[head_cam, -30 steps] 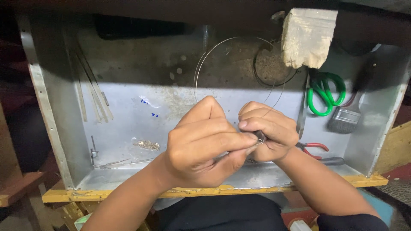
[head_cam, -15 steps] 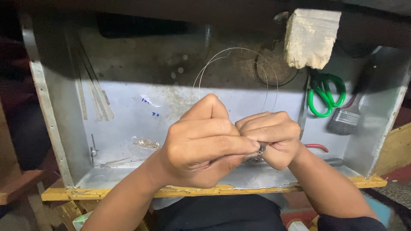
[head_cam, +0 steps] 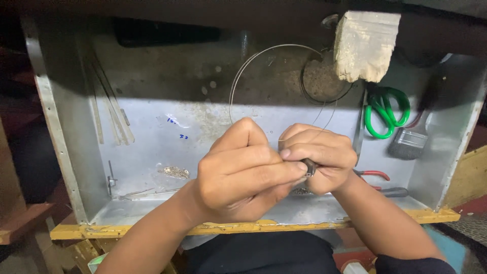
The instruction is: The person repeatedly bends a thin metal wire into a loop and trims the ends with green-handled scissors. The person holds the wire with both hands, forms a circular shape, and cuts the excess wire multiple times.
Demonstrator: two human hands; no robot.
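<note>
At the bottom of the frame, both forearms rise from the lower edge and meet just below centre; the left hand (head_cam: 243, 170) is curled over in front, its fingers (head_cam: 264, 175) clenched so that the tips press against a small dark tool (head_cam: 308, 167) at centre; the right hand (head_cam: 322, 157) is clenched round that same tool from the other side, knuckles uppermost. Against the frames of a moment ago, the two hands have drawn closer and sit a little lower in the picture, and the left thumb now covers more of the tool; by my judgement the grip has tightened for a fine twist or bend, not let go. Only the tool's tip shows, so its long axis appears to run roughly left to right across the frame, the tip pointing towards the left hand; the rest is hidden in the right fist. A thin wire (head_cam: 253, 66) rises from between the hands and sweeps in a wide loop towards the upper middle of the frame; its long run stands nearly upright in the picture. Farther off, on the metal tray (head_cam: 152, 152) that serves as table, lie thin metal strips (head_cam: 109, 114) at upper left, green-handled scissors (head_cam: 385, 109) and a brush (head_cam: 408, 142) at right, red-handled pliers (head_cam: 375, 175) just beside the right wrist, and a pale block (head_cam: 365, 45) at the top.
</note>
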